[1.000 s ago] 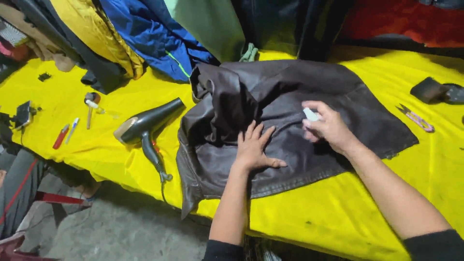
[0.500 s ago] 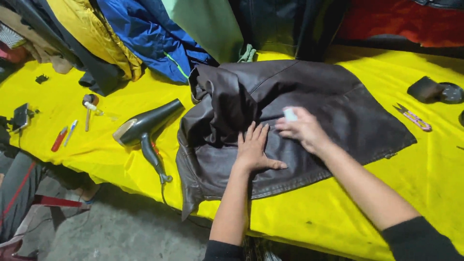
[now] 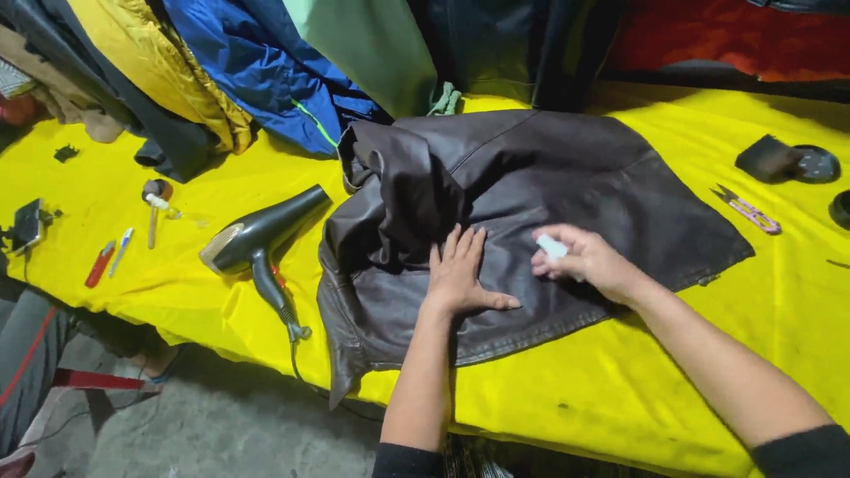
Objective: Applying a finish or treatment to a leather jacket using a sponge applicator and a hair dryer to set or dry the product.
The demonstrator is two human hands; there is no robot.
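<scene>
Dark brown leather jacket (image 3: pixel 531 204) lies spread flat on the table (image 3: pixel 620 398), which is covered in yellow cloth; jacket sits centre frame, collar end bunched up at about 10 o'clock of the garment. Left hand (image 3: pixel 460 274) is open, palm down, fingers together and pressed flat on the leather near its lower edge, thumb pointing to 3 o'clock. Right hand (image 3: pixel 580 259) is just beside it at 3 o'clock, closed around a small white object (image 3: pixel 551 247), fingertips touching the jacket surface; what the white object is cannot be told. Black hair dryer (image 3: pixel 257 241) lies on the table at 9 o'clock of the jacket, nozzle aimed toward the jacket, cord hanging off the near table edge. Further to 9 o'clock: a red pen (image 3: pixel 100 264), a white and blue pen (image 3: pixel 121 251) next to it, a small hammer-like tool (image 3: pixel 155 205). At 3 o'clock of the jacket, small snips (image 3: pixel 748 210) and a dark sponge block (image 3: pixel 768 158) beside a round black lid (image 3: pixel 816 164). Blue jacket (image 3: pixel 266 71) and yellow garment (image 3: pixel 150 62) are piled at 11 o'clock along the far edge
</scene>
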